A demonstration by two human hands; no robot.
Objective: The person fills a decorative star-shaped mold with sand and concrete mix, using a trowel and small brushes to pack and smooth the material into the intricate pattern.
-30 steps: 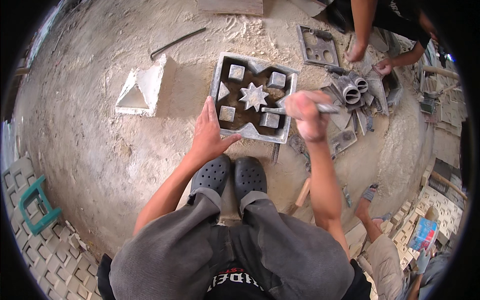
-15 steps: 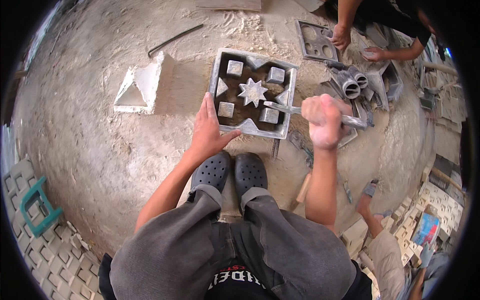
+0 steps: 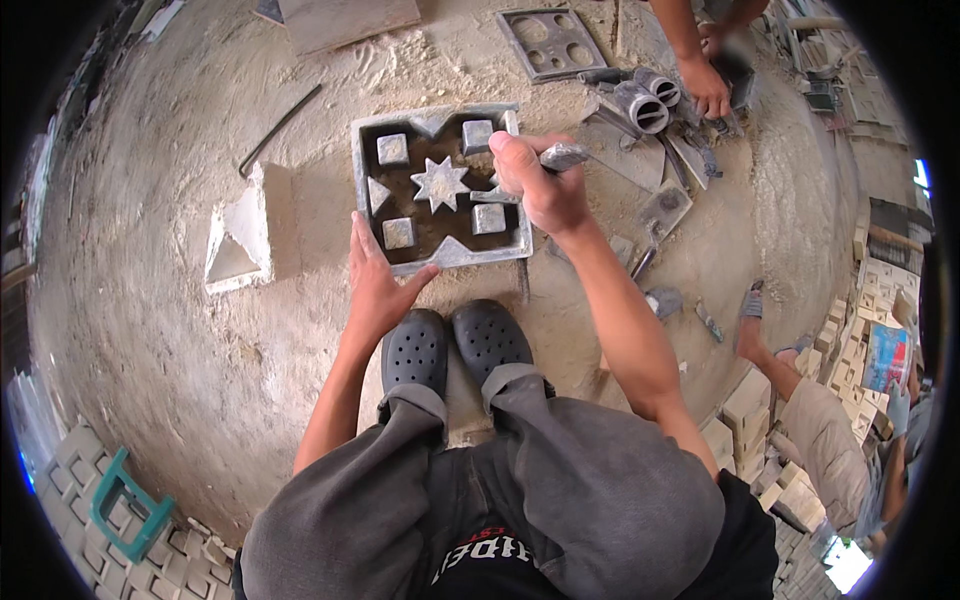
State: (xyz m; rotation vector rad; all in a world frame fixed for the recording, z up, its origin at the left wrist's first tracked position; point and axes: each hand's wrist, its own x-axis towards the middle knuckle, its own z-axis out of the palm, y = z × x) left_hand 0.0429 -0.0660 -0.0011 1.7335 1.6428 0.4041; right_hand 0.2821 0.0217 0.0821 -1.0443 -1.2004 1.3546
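Observation:
In front of my feet lies a square grey metal mould (image 3: 460, 255) with raised cubes near its corners and triangles along its sides. An eight-pointed star (image 3: 440, 184) stands at its middle, with brown, earthy material around it. My left hand (image 3: 376, 285), fingers spread, rests against the mould's near left corner, thumb along the near edge. My right hand (image 3: 540, 185) is closed round a grey metal bar-like tool (image 3: 563, 157) over the mould's right side. The tool's narrow end reaches the right-hand triangle, just above the near right cube; its exact kind is unclear.
To the left are a white pyramid-shaped block (image 3: 240, 235) and a bent rod (image 3: 280, 128). Metal tubes (image 3: 645, 108) and loose plates lie right, near a co-worker's hand (image 3: 706, 88). A round-holed mould (image 3: 551, 45) is beyond. Another person's leg (image 3: 762, 350) shows at right.
My right hand has swung left and up, bringing the tool to the mould's right-hand triangle. My left hand stays on the corner. The view has shifted, and the co-worker's hand has left the round-holed mould.

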